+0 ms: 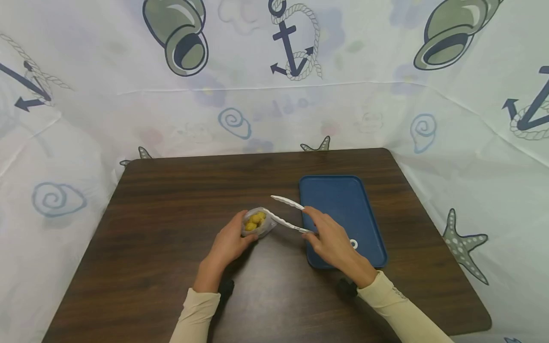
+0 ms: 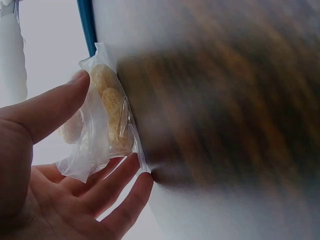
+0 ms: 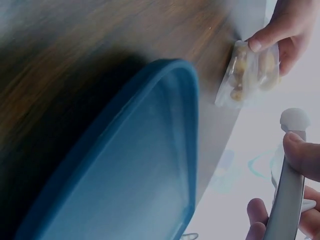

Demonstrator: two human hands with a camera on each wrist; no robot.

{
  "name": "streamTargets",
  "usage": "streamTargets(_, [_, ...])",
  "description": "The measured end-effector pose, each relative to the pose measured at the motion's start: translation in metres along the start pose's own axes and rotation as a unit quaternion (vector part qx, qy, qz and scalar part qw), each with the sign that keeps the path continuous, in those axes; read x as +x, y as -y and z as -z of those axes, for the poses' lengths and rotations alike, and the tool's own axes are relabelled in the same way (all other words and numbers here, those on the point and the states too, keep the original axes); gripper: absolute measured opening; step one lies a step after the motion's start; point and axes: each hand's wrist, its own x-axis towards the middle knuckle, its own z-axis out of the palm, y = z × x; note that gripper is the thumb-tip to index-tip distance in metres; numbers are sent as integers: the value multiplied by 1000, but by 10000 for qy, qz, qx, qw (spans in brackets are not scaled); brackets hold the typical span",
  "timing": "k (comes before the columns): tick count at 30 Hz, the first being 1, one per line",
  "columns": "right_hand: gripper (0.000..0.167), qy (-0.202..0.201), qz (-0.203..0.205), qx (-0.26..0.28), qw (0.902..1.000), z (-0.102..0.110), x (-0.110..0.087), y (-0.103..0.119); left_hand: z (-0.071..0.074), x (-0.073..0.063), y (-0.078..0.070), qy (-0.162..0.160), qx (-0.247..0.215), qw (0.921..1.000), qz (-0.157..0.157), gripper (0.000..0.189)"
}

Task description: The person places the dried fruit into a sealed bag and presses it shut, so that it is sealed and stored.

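My left hand (image 1: 229, 243) holds a small clear plastic bag (image 2: 95, 145) between thumb and fingers, its mouth facing up. Inside sit several yellow, rounded pieces (image 1: 255, 221), lumpy in the left wrist view; their exact kind is unclear. White tongs (image 1: 285, 223) are in my right hand (image 1: 332, 238), thumb on one arm and fingers on the other. The tong arms stand spread apart. One tip overlaps the bag's rim in the head view, while the other points past it on the far side. Between the tong arms there is nothing.
Right of the bag, a blue rectangular tray (image 1: 334, 190) with a raised rim lies on the dark wooden table (image 1: 171, 205), partly under my right hand. A small white ring (image 1: 353, 244) shows beside that hand, over the tray. Patterned white cloth (image 1: 257, 109) hangs behind the table.
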Motion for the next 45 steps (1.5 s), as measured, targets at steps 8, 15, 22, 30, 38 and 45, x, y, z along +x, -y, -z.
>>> streamTargets(8, [77,-114,-307,53,9994,4,-5,-15,1,0,1,119,4,9999,59,80])
streamTargets(15, [91,-259,-563,50,9981,14,-7,-30,1,0,-2,154,-29,9999,42,80])
streamTargets(22, [95,-568,-795,93,9952,21,-8,-41,1,0,-2,138,8,9999,14,80])
streamTargets(30, [94,-728,-1095,-3,9913,28,-11,-53,0,0,-2,136,21,9999,29,80])
streamTargets(38, [94,-793,-1419,-14,9867,35,-14,-67,-1,1,-1,152,12,9999,54,80])
streamTargets(45, [94,-784,-1663,12,9829,37,-16,-76,0,2,-1,138,28,9999,54,80])
